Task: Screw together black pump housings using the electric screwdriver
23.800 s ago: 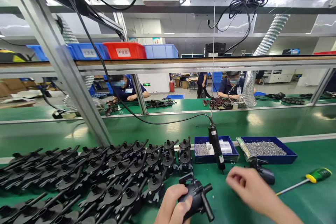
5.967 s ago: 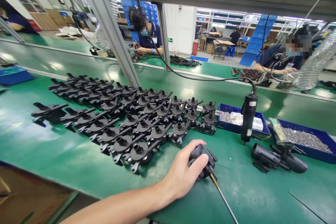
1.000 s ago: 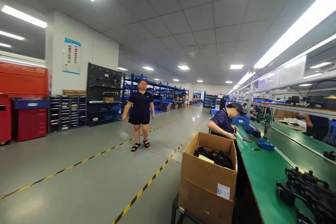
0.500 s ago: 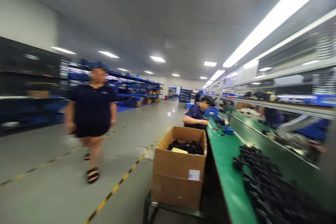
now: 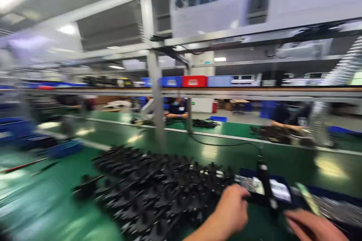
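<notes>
My left hand (image 5: pixel 232 209) comes in from the bottom, its fingers curled closed, at the right end of a spread of black plastic parts (image 5: pixel 158 192). Whatever those fingers hold, if anything, is hidden. To its right, my right hand (image 5: pixel 313 226) reaches in with fingers stretched out and a dark gap below them; it is blurred and nothing shows clearly in it. Between and beyond the hands, a dark electric screwdriver (image 5: pixel 264 182) hangs upright on a cable, in front of a dark tray (image 5: pixel 290 184) with small metal pieces and a white item.
The green bench (image 5: pixel 68 196) carries a blue bin (image 5: pixel 65 148) and a red thin tool (image 5: pixel 24 166) at left. More metal pieces (image 5: pixel 336 209) lie at far right. A metal post (image 5: pixel 154 83) and a shelf with a red bin (image 5: pixel 194 81) stand ahead. Co-workers (image 5: pixel 178 108) sit beyond.
My view has swung right, from the aisle with a walking person and a cardboard box to the bench. Both my hands now show.
</notes>
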### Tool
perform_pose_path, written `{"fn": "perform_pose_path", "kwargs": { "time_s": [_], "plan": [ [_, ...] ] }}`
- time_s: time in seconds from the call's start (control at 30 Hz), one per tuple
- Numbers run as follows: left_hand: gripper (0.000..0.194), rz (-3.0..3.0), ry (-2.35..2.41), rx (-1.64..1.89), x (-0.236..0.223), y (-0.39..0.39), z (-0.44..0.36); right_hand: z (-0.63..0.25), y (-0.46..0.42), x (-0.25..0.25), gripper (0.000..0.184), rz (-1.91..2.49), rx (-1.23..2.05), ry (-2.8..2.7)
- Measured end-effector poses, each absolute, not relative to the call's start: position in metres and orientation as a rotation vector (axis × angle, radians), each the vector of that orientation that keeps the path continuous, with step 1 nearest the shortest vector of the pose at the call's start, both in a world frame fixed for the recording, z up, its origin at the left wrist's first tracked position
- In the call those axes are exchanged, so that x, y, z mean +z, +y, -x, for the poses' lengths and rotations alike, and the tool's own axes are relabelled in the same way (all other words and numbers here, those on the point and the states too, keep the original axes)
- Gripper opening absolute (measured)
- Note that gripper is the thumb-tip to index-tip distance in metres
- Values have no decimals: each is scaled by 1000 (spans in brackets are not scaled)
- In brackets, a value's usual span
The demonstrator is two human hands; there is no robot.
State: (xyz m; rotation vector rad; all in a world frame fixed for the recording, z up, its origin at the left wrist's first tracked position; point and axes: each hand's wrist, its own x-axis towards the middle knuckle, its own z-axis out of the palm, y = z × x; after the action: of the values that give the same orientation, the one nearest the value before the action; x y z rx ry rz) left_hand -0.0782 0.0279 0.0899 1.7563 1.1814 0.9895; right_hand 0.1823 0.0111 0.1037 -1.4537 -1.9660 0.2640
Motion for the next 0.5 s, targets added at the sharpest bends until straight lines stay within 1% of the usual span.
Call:
{"fn": "perform_pose_path", "kwargs": {
  "time_s": [0.03,0.1,0.13,0.2,0.3,0.33,0.43,0.47,0.5],
  "plan": [
    [18,-1793,1229,978,90,45,71,-194,6,110,21,1534,246,-1965],
    [24,-1860,1292,967,91,76,54,-206,12,124,34,1751,148,-2020],
    [26,-1887,1307,967,91,89,46,-209,21,130,36,1802,137,-2004],
    [28,-1926,1317,970,91,109,31,-213,45,136,31,1888,127,-1951],
    [24,-1942,1279,970,86,127,11,-223,72,129,21,1971,182,-1920],
    [23,-1937,1256,979,84,131,4,-228,76,124,24,1961,215,-1945],
    [26,-1889,1142,1031,74,140,-15,-241,81,104,50,1867,308,-2047],
    [29,-1862,1087,1049,71,142,-20,-245,83,98,54,1837,326,-2066],
    [32,-1828,1026,1067,67,145,-24,-247,85,93,55,1816,333,-2069]
  ]
}}
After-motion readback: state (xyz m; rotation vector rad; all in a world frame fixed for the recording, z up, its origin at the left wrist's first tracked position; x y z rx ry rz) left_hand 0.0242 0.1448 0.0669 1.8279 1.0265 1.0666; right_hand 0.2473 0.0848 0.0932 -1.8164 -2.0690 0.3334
